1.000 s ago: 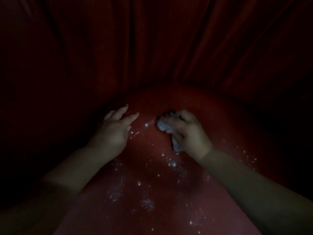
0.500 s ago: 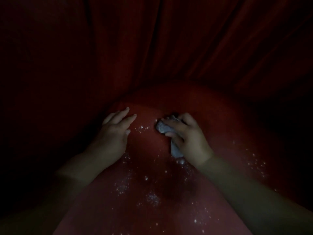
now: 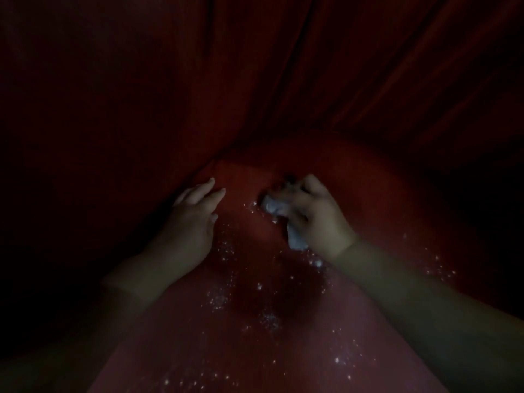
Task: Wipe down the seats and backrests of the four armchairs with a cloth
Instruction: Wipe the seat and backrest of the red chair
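Note:
The scene is very dark. A red armchair seat (image 3: 255, 321) fills the lower middle, sprinkled with white specks. My right hand (image 3: 314, 217) presses a crumpled pale cloth (image 3: 273, 207) onto the seat near its back; part of the cloth hangs out below the palm. My left hand (image 3: 195, 214) lies flat on the seat to the left, fingers stretched toward the crease where seat meets backrest. The dark red backrest (image 3: 255, 80), in draped folds, rises behind both hands.
White crumbs or dust (image 3: 221, 296) are scattered over the seat in front of the hands and at the right (image 3: 436, 268). Left and right edges of the view are black; nothing there can be made out.
Both hands have stayed near the back of the seat. The right hand with the cloth shifted slightly forward and to the left over the specks; the view tilted a little.

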